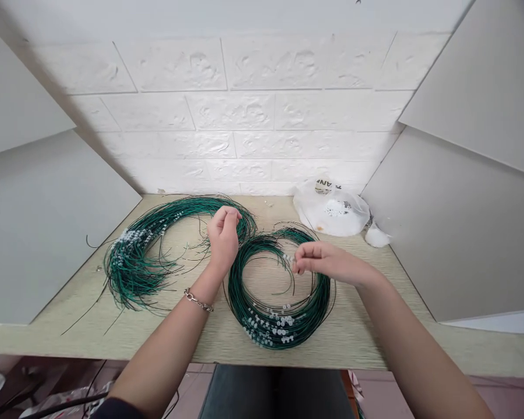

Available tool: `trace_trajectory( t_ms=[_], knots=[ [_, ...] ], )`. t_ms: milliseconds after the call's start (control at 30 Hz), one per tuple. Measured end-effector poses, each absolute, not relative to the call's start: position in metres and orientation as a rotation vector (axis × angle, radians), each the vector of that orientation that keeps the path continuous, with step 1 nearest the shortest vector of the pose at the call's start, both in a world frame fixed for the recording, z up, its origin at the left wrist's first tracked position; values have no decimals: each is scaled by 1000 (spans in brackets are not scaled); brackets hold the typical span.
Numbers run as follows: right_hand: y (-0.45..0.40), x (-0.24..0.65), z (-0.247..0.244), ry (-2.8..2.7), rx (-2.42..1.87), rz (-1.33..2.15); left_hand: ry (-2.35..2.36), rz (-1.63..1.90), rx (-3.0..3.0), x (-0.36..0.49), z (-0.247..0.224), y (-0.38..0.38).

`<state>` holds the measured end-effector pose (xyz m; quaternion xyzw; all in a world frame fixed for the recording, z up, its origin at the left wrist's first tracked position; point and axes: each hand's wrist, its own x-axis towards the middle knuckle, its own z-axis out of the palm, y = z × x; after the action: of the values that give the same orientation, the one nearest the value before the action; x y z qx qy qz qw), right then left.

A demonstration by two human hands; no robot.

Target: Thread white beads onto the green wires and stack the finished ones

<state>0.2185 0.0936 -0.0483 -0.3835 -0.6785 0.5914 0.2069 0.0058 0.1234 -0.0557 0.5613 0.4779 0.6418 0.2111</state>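
Note:
My left hand (224, 233) is closed in a loose fist at the right end of a long, curved bundle of green and black wires (192, 205). What its fingers hold, if anything, is hidden. Small white beads (133, 237) cluster on that bundle near its frayed left end. In front of me lies a round coil of similar wires (236, 285), with many white beads (283, 326) along its near side. Over the coil's right upper part, my right hand (317, 259) pinches a thin wire end beside a few small white beads (287, 257).
A translucent plastic bag (332, 209) with white contents stands against the white brick-patterned wall (253, 110). Beside it sits a smaller white bundle (377, 235). Grey panels (463, 233) close off both sides of the wooden tabletop (358, 343).

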Motion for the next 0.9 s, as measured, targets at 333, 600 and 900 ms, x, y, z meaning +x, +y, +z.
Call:
trace_trajectory(
  t_ms=[333, 600, 900],
  knots=[
    [99, 200, -66, -1121, -832, 1782, 1008, 1070, 1527, 41, -61, 106],
    [96, 194, -71, -1231, -885, 1838, 909, 1074, 1371, 38, -68, 114],
    [96, 192, -70, -1253, -980, 1721, 903, 1143, 1333, 39, -64, 113]
  ],
)
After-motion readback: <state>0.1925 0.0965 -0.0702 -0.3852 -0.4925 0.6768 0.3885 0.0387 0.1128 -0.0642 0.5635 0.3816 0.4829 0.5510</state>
